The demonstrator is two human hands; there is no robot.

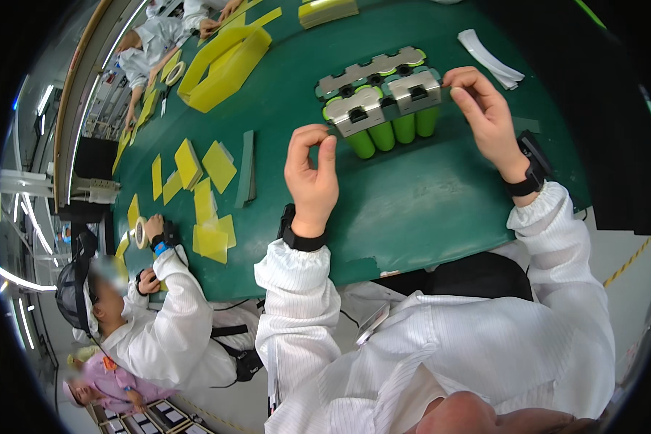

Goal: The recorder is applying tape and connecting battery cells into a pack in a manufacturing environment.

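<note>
A battery pack [394, 130] of green cylindrical cells stands upright on the green table, with silvery metal plates across its top and down its near side. At its left end is my left hand [311, 177], fingers curled and thumb close to the index fingertip. My right hand [488, 119] makes a similar pinch by the right end, its fingertips right beside the metal plate. Whether the fingertips touch the pack or pinch something thin cannot be made out.
White strips [490, 59] lie beyond my right hand. Yellow sheets [213, 235] and a grey-green strip [247, 170] are to the left, with a yellow folded box [228, 69] farther back. A co-worker in white [170, 318] works at the left edge; another person's arms [155, 54] reach in far left.
</note>
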